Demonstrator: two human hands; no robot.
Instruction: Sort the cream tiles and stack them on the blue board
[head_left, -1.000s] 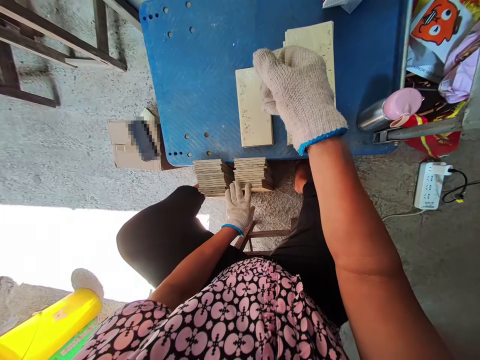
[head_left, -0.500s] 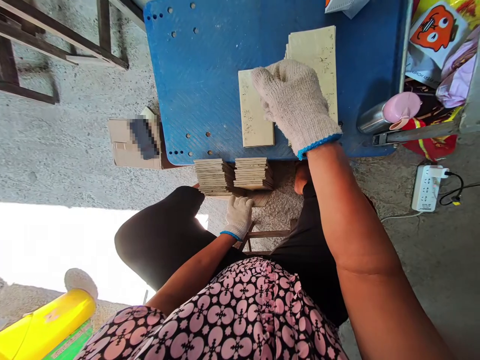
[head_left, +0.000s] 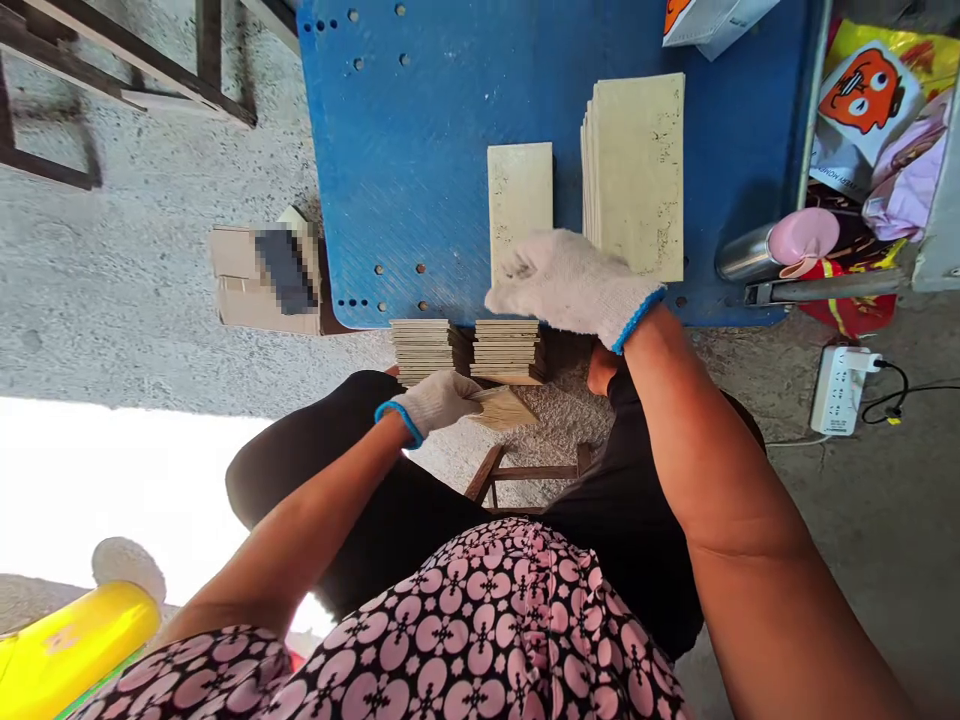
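My left hand (head_left: 439, 403), in a white knit glove with a blue cuff, pinches the left edge of a thin wooden board (head_left: 506, 409) just below two stacks. The left stack (head_left: 421, 350) and the right stack (head_left: 506, 350) hold several such boards, edges towards me. My right hand (head_left: 574, 285), gloved alike, is over the near end of a pale rectangular board (head_left: 520, 195) on the blue table. Its fingers are curled together; whatever they grip is hidden. To its right lies a taller, slightly fanned pile of pale boards (head_left: 637, 170).
The blue table (head_left: 405, 160) has holes at its corners. Right of it are a pink-lidded steel flask (head_left: 780, 245), bags and a white power strip (head_left: 846, 390) with a cable. A cardboard box (head_left: 262, 280) sits left; a wooden stool frame (head_left: 536, 470) shows between my knees.
My right hand has come down towards me from over the boards, uncovering the pale pile. My left hand has shifted left and up and now grips the thin board's edge.
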